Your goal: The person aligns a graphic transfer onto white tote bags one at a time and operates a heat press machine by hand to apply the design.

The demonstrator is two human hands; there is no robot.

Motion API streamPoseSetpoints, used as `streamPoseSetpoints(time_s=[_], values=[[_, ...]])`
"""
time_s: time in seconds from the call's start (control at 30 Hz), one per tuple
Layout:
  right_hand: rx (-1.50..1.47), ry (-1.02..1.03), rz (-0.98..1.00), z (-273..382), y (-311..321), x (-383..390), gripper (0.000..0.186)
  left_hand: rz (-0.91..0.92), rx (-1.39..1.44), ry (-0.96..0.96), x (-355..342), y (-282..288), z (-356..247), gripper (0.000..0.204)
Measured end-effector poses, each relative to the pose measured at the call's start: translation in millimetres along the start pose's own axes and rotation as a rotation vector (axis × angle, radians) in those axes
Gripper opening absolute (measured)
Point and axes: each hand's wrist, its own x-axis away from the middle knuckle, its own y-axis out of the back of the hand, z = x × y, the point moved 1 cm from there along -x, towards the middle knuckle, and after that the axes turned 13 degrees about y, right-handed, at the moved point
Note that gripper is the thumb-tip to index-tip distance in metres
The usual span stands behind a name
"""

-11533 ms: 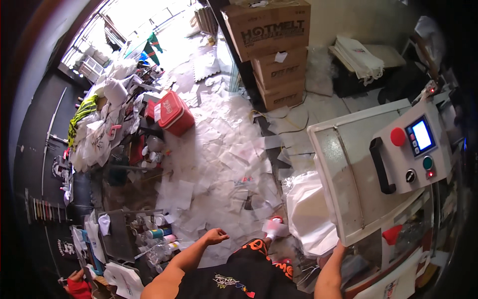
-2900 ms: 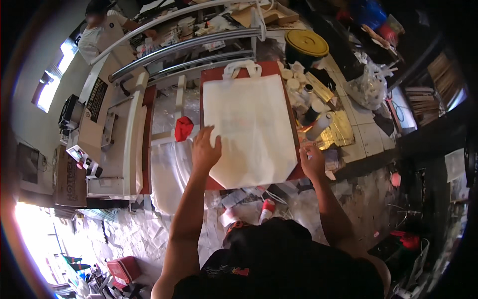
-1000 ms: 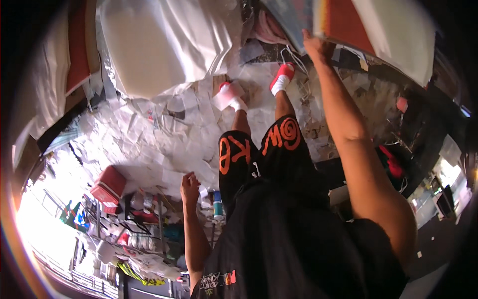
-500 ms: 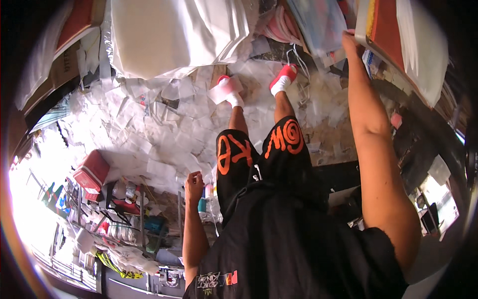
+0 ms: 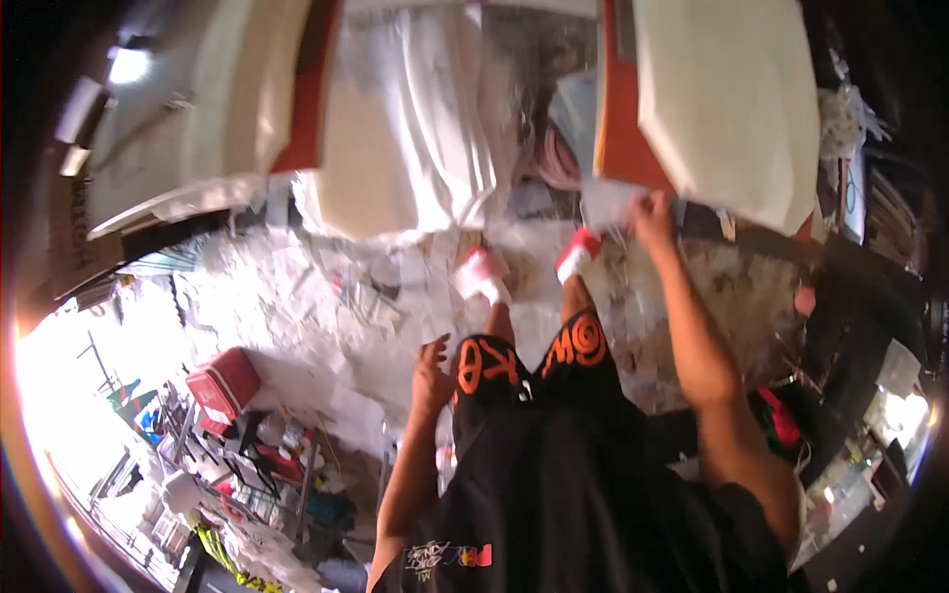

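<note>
My right hand (image 5: 651, 218) is in front of the right-hand machine part, below a red-brown board edge (image 5: 633, 148). Its fingers are closed on a thin, pale, see-through sheet (image 5: 608, 206), which is blurred by motion. Near my left thigh hangs my left hand (image 5: 432, 374), fingers apart and nothing in it. Just ahead of my feet, a large white sheet-like covering (image 5: 405, 128) drapes down between two red-brown boards.
Loose pale paper scraps (image 5: 326, 287) litter the floor around my red slippers (image 5: 579, 247). A red cooler box (image 5: 223, 385) stands at left beside a cluttered rack (image 5: 282, 465). Large cream panels (image 5: 732, 109) jut out at the upper right. A cardboard box (image 5: 84, 232) is at far left.
My right hand has come back from beneath the right-hand board, nearer to me, with a thin sheet in it. The view has tilted up, and my left hand's fingers have spread.
</note>
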Motion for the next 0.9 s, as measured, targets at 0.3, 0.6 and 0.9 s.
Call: streamPoseSetpoints(time_s=[0.3, 0.6, 0.9], values=[[-0.523, -0.124, 0.495, 199.2, 99.2, 121.0, 0.031, 0.186, -0.199, -0.828, 61.8, -30.6, -218.7, 0.057], [0.172, 0.753, 0.316, 271.4, 255.8, 82.6, 0.071, 0.055, -0.293, -0.899, 96.5, -53.5, -355.5, 0.049], [0.081, 0.473, 0.195, 178.2, 319.8, 54.3, 0.031, 0.234, -0.150, -0.812, 134.2, -69.2, -415.7, 0.029]])
